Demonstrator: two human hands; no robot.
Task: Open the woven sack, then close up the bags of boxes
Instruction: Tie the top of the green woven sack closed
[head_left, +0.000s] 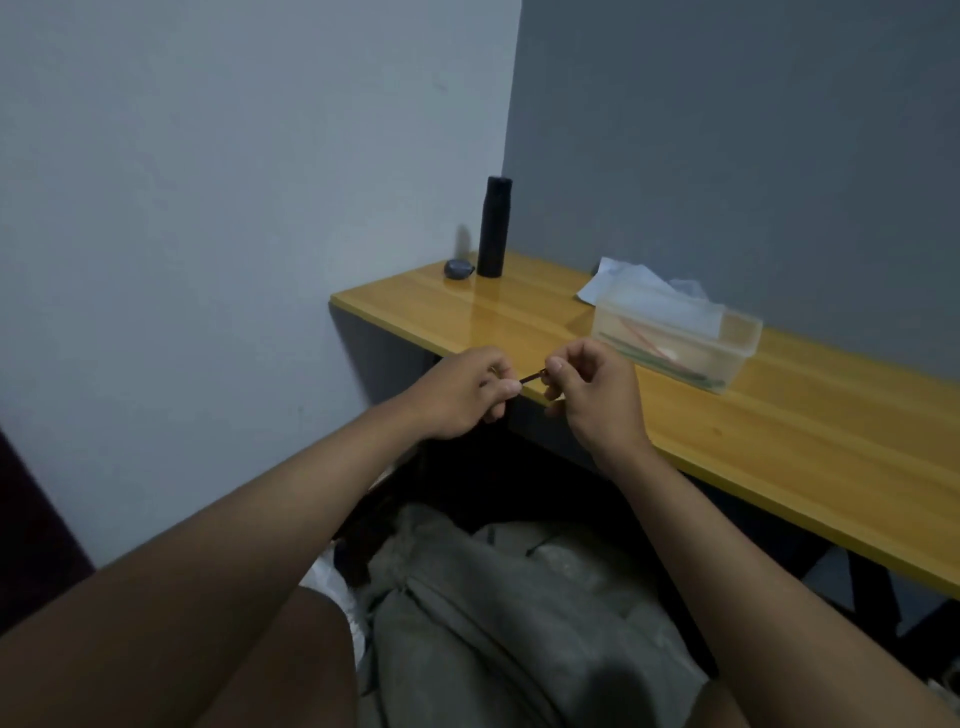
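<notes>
From the headset feed I watch two bare hands raised in front of the yellow wooden surface (779, 415); the left hand (460, 395) pinches one end of a thin dark tie (688, 376) between thumb and forefinger, its other fingers curled under; the right hand (592, 389) pinches the other end, its fingers bent in around it; the strip runs short and straight between them. It looks like a twist tie or a small band, though I cannot tell which; I judge it light, thin and bendable, easy to drop, best held at its ends as it is now.

Below the forearms, on the floor near the knees, lies the grey sack (519, 613); its cloth is slumped and creased, so I judge it soft and floppy; any neck would want gathering into a bunch before a tie goes round it; the bags of boxes I cannot make out.

On the surface, left to right: a small dark round object (458, 269), a tall black bottle (494, 226), a sheet of white paper (618, 280), and a clear plastic box (680, 338) holding coloured strips.
</notes>
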